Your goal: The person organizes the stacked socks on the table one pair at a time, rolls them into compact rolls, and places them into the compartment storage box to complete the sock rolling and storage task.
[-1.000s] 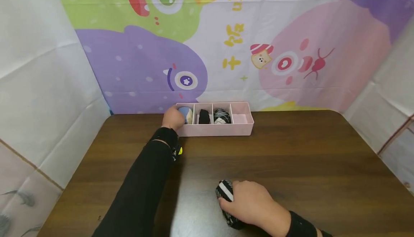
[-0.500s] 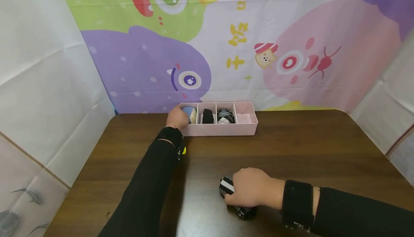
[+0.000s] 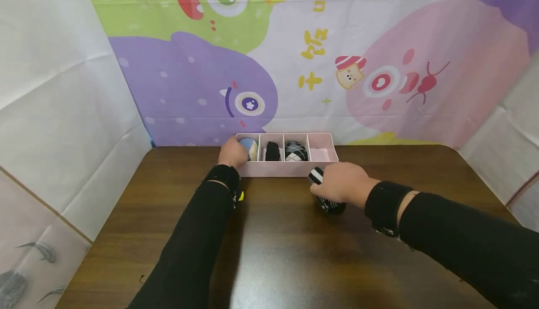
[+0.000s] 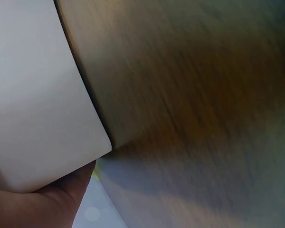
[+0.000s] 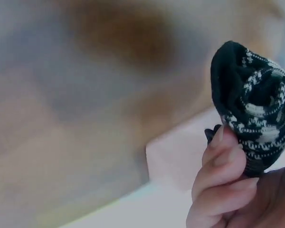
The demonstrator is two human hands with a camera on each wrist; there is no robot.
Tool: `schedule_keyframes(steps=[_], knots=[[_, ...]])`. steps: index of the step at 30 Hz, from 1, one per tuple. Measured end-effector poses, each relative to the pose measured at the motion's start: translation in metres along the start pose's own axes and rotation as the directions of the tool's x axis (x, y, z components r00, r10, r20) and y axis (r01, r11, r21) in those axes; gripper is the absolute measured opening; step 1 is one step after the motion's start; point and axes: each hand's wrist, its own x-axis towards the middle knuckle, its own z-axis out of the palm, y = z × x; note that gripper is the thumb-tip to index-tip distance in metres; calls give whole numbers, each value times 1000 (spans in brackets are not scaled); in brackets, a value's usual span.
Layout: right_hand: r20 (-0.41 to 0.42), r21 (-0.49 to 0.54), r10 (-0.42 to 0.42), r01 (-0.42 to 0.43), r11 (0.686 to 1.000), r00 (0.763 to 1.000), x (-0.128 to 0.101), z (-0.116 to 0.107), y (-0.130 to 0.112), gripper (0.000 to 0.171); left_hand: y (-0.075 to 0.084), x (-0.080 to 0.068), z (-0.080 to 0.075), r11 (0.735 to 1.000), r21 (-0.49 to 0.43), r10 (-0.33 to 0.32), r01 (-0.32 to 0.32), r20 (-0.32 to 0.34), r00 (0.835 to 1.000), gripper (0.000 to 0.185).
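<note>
Right hand (image 3: 342, 183) grips 1 black-and-white rolled sock (image 3: 327, 201), carried from the near table (image 3: 294, 253) up beside the pink 4-compartment organizer (image 3: 290, 169), likely for its vacant 4th slot. Left hand (image 3: 233, 153) holds the organizer's left end; its finger spread is unclear.

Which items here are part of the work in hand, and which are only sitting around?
In hand:
right hand gripping black-and-white rolled sock
left hand holding pink divided tray
empty right-end compartment

Sitting around:
blue sock roll
black sock roll
argyle sock roll
wooden table
cartoon backdrop

Black-and-white patterned sock roll (image 3: 327, 200), pale pink box (image 3: 290, 169), dark brown table (image 3: 294, 243).
</note>
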Motion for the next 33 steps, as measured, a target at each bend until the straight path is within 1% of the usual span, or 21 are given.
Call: schedule_keyframes(steps=[5, 8, 10, 12, 14, 17, 20, 22, 24, 26, 29, 33], knots=[[-47, 32, 61, -60, 998, 997, 18, -19, 9, 52, 4, -9, -5, 1000, 9, 25, -25, -17, 1000, 60], [-47, 65, 70, -67, 996, 996, 26, -28, 10, 62, 4, -10, -5, 1000, 2, 26, -26, -20, 999, 60], [-52, 95, 67, -62, 994, 996, 31, -34, 10, 73, 4, -9, -4, 1000, -3, 21, -21, -15, 1000, 61], [-57, 134, 77, -68, 989, 995, 36, -40, 10, 74, 3, -6, -2, 1000, -4, 14, -14, -8, 1000, 62], [-75, 166, 98, -84, 982, 992, 41, -46, 12, 67, 2, -3, -1, 1000, -1, 7, -7, -2, 1000, 62], [-113, 185, 148, -126, 975, 982, 48, -52, 17, 63, -1, 3, 1, 1000, 8, 8, -8, -6, 1000, 61], [-169, 194, 203, -170, 966, 964, 55, -51, 18, 62, -4, 6, 3, 1000, 5, 11, -11, -12, 1000, 61], [-210, 217, 236, -190, 957, 949, 61, -47, 17, 61, -5, 7, 4, 1000, -9, 8, -8, -15, 1000, 62], [-229, 234, 254, -200, 951, 940, 67, -41, 14, 61, -4, 6, 4, 1000, -24, 2, -2, -15, 1000, 63], [-225, 241, 264, -209, 948, 938, 73, -34, 10, 61, -4, 5, 3, 999, -44, -10, 10, -10, 1000, 64], [-196, 239, 293, -245, 940, 936, 80, -28, 5, 61, -3, 2, 2, 997, -65, -29, 29, -3, 1000, 66], [-185, 213, 339, -299, 930, 922, 84, -26, 2, 64, -1, -1, 0, 998, -53, -40, 39, -9, 999, 65]])
